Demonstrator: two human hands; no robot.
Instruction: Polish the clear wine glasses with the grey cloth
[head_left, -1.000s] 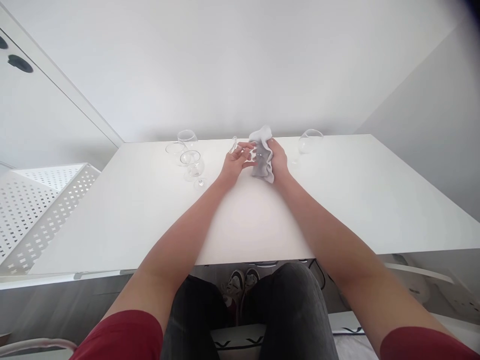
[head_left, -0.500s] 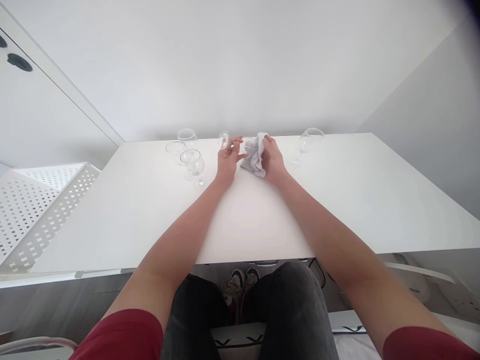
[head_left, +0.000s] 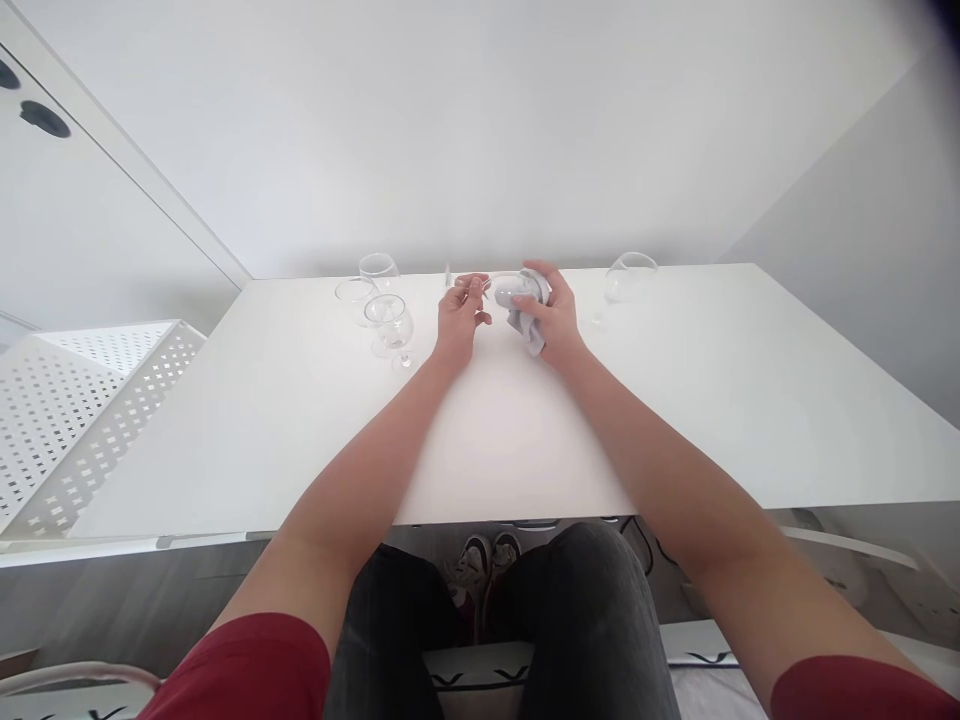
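Note:
Between my hands a clear stemmed glass (head_left: 504,291) lies on its side in the air, its foot to the left and its bowl to the right. My left hand (head_left: 461,312) pinches the stem. A grey-white cloth (head_left: 531,325) is tucked into the bowl and hangs out below it. My right hand (head_left: 553,308) grips the cloth at the rim, thumb on the near side of the bowl and fingers over the far side.
Several clear stemmed glasses, one of them a near glass (head_left: 390,322), stand left of my hands on the white table (head_left: 480,440). Another glass (head_left: 630,278) stands to the right. A white wall (head_left: 480,130) rises behind the table. A perforated white panel (head_left: 67,400) is at far left.
My right hand has turned about the bowl, so its thumb now shows in front. The cloth has shifted right and bunched at the rim. The glass's foot has turned edge-on.

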